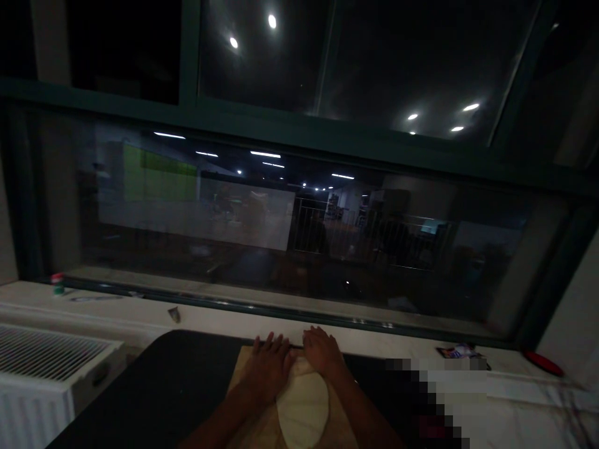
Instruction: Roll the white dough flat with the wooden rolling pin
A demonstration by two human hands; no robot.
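A flat, pale, oval sheet of dough (303, 411) lies on a light wooden board (243, 374) on the black table. My left hand (272, 366) rests palm down over the board, at the dough's far left edge, with its fingers stretched forward and apart. Across from it, my right hand (324, 352) lies palm down at the dough's far right edge, fingers pointing towards the window. Between the hands a pale strip shows; whether it is dough, board or something under the palms I cannot tell. The undersides of both hands are hidden.
The black table (178, 380) stands against a white windowsill (224, 321) below a dark, reflecting window. On the sill are a small red-and-green container (57, 284), a small grey piece (174, 314), a dark packet (461, 352) and a red round object (543, 363). A radiator (47, 374) is at left.
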